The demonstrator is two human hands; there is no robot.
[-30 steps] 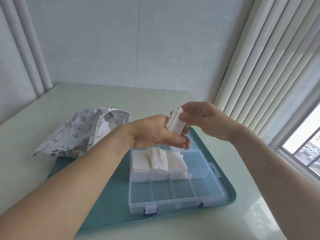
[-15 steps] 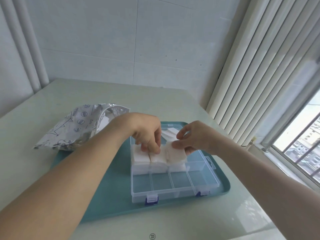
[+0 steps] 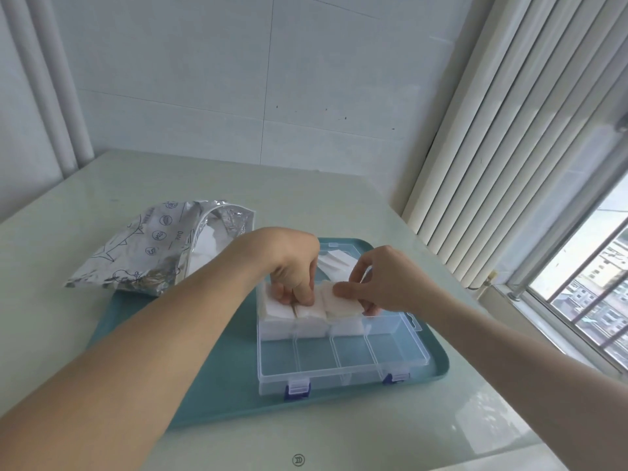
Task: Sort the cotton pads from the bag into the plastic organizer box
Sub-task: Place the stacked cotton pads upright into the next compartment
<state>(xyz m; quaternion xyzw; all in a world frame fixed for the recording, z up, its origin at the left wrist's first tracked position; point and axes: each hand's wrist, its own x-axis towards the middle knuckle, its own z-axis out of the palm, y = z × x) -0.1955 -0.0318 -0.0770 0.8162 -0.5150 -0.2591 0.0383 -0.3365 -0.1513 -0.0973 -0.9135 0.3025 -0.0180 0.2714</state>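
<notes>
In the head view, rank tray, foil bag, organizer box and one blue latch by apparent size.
1. tray
2. and 3. box and bag: similar, unsure, since the bag lies farther away
4. latch

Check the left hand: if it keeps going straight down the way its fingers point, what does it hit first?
Most likely the cotton pads in the far row of the organizer box. The left hand points its fingers down at the second compartment from the left and already seems to touch the stack, though depth is unclear.

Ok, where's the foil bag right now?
In the head view the foil bag lies on the table at the left, its near end overlapping the far left corner of the teal tray, left of the organizer box.
</notes>
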